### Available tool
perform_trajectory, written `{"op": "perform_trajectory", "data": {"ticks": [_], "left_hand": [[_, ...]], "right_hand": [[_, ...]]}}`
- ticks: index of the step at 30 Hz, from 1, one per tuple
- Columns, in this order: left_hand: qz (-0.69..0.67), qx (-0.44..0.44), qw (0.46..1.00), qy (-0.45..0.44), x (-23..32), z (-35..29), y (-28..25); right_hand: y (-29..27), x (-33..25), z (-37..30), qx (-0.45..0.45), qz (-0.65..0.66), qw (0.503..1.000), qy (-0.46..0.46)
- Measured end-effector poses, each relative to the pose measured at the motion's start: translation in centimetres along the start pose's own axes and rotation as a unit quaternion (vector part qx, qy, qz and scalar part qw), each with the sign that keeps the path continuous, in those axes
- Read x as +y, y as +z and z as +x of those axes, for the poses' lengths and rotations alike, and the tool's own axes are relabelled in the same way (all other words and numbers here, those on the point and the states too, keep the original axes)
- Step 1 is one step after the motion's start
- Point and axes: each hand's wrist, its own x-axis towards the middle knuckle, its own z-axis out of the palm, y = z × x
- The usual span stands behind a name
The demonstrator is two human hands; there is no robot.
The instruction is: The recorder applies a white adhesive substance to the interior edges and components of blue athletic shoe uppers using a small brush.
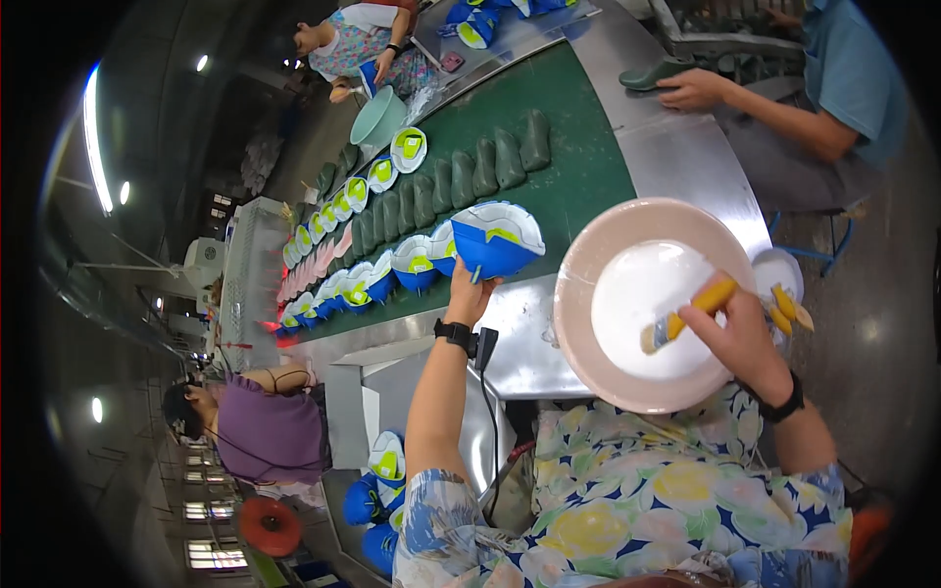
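Note:
My left hand [470, 294] grips a blue shoe upper [490, 255] with a pale rim and a yellow-green inside. It holds the upper over the near edge of the conveyor, its opening tilted up. My right hand [735, 338] is closed around a paintbrush [708, 296] with a yellow handle. The brush's bristles hang over the white liquid in a wide pinkish basin [578, 328] in front of me. I cannot tell whether the bristles touch the liquid.
A green conveyor belt [578, 118] carries rows of blue uppers [355, 284] and dark shoe lasts [461, 181]. Beyond it stands a pale green bowl [377, 118]. Co-workers sit at the right [843, 108], far side and left. More yellow-handled brushes [782, 306] lie by a small white container.

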Motion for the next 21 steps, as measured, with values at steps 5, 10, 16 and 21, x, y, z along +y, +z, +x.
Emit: {"op": "perform_trajectory", "data": {"ticks": [5, 10, 16, 21], "left_hand": [[-0.085, 0.029, 0.994, -0.067, -3.8, 6.4, -3.8], [-0.024, 0.081, 0.99, -0.116, -6.0, 9.9, -3.4], [0.27, 0.192, 0.943, 0.019, -3.6, 3.8, -9.2], [0.655, 0.4, 0.637, 0.065, -0.2, -13.2, -24.2]], "right_hand": [[1.1, 0.2, -0.8, -0.028, -0.017, 0.998, 0.05], [2.1, -0.4, -1.1, -0.037, -0.042, 0.995, 0.077], [3.0, -0.2, -1.9, -0.077, 0.017, 0.989, 0.126], [3.1, 1.8, -2.3, -0.118, 0.01, 0.988, 0.096]]}}
